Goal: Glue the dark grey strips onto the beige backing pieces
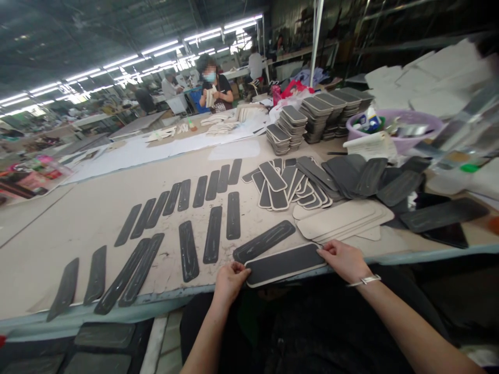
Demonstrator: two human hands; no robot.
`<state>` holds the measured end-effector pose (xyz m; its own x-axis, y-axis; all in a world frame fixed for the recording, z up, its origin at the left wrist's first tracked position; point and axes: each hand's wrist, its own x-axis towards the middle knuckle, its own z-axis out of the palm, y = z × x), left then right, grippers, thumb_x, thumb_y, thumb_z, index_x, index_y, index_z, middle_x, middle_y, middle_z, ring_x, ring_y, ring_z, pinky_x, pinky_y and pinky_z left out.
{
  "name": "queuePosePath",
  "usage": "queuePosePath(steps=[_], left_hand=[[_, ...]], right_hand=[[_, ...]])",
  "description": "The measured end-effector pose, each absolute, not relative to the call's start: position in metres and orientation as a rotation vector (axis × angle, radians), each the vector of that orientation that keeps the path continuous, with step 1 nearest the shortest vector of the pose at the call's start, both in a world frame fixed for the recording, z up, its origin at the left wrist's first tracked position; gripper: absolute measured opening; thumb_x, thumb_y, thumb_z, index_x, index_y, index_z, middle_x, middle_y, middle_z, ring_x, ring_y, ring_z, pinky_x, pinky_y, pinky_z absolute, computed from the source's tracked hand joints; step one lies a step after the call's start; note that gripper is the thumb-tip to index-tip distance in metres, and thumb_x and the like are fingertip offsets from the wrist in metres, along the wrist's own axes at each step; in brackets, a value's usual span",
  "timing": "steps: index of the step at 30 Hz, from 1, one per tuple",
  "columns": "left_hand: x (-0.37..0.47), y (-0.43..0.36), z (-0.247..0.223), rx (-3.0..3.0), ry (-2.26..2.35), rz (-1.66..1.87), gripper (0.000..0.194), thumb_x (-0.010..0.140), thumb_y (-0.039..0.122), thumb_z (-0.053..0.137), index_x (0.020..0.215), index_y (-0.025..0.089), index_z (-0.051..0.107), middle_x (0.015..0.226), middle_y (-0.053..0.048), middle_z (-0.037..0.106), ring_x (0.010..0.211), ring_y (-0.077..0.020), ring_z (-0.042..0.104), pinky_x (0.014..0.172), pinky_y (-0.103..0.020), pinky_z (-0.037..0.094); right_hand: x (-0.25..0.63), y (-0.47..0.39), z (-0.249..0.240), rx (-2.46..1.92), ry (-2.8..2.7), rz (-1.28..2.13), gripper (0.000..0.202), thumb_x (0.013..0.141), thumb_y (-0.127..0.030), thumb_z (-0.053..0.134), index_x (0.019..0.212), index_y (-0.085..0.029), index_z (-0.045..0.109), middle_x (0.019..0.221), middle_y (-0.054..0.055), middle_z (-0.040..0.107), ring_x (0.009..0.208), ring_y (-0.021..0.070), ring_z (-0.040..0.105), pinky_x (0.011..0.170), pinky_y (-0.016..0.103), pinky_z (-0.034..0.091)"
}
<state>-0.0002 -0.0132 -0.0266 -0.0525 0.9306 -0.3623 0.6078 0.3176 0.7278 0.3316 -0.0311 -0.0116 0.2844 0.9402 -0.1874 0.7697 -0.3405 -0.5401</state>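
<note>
A long dark grey panel with a cream border [286, 264] lies at the table's front edge, slightly overhanging it. My left hand [231, 280] pinches its left end between thumb and fingers. At the opposite end, my right hand [345, 258] grips the upper right corner. Just behind it rests a dark strip with shiny streaks [265, 241], set at a slant. Cream panels [343, 221] are fanned out beyond my right hand. Past those, a loose heap of bordered dark panels [273, 176] sits beside plain dark pieces [351, 174].
Several shiny dark strips [189, 251] are laid in rows across the left of the table [89, 208]. Stacks of bordered panels [317, 111] stand at the back right, near a purple basin [415, 127] of supplies. A masked person [216, 88] works across the table.
</note>
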Motion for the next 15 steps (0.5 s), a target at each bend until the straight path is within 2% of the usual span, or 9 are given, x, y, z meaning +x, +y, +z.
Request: queuePosePath(steps=[4,7,15], left_hand=[[0.005,-0.016,-0.018,1.421,1.822,0.452,0.017,0.064,0.031,0.065,0.071,0.016,0.060,0.056,0.002,0.056,0.052,-0.0100,0.051,0.049,-0.021,0.034],[0.007,-0.017,-0.014,1.440,1.879,0.476,0.020,0.063,0.028,0.068,0.074,0.016,0.056,0.057,0.004,0.055,0.054,-0.0097,0.052,0.051,-0.020,0.035],[0.011,-0.023,-0.009,1.519,1.933,0.464,0.022,0.066,0.030,0.067,0.077,0.018,0.052,0.057,0.005,0.056,0.057,-0.0106,0.054,0.055,-0.022,0.035]], right_hand=[[0.335,-0.030,-0.016,-2.240,-1.600,0.711,0.026,0.070,-0.045,0.052,0.074,-0.022,0.061,0.068,0.001,0.065,0.065,0.0181,0.059,0.059,0.027,0.039],[0.338,-0.027,-0.020,-2.250,-1.619,0.746,0.027,0.070,-0.047,0.051,0.075,-0.022,0.062,0.069,0.001,0.065,0.065,0.0190,0.060,0.059,0.029,0.039],[0.338,-0.026,-0.019,-2.273,-1.624,0.773,0.028,0.070,-0.047,0.051,0.079,-0.023,0.063,0.071,0.000,0.066,0.067,0.0196,0.060,0.061,0.030,0.039]])
